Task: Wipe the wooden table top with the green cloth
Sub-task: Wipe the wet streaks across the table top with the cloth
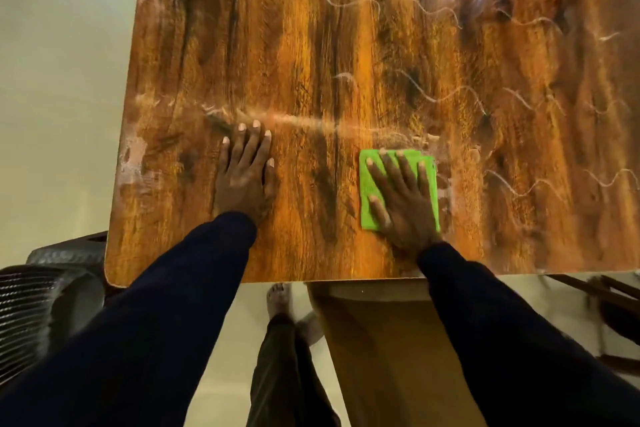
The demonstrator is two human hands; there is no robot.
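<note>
Partly, your view is clipped: the wooden surface (311,45) runs out of frame at 12 and 3 o'clock, and its right end is blurred. Most of the green cloth (367,218) is hidden beneath your right hand (403,198); only its left strip, far edge and a sliver on the right show. It is bright lime, folded into a flat square with a layered far edge, and it lies near the surface's front edge, at 3 o'clock from your left hand (246,177). Your right grip is spread, fingers straight and fanned, pressing the cloth down. Your left grip lies flat on bare wood, fingers straight and close together. From 12 to 3 o'clock of the cloth lie pale wavy lines (443,97); a whitish streak (298,120) runs just beyond your fingertips.
</note>
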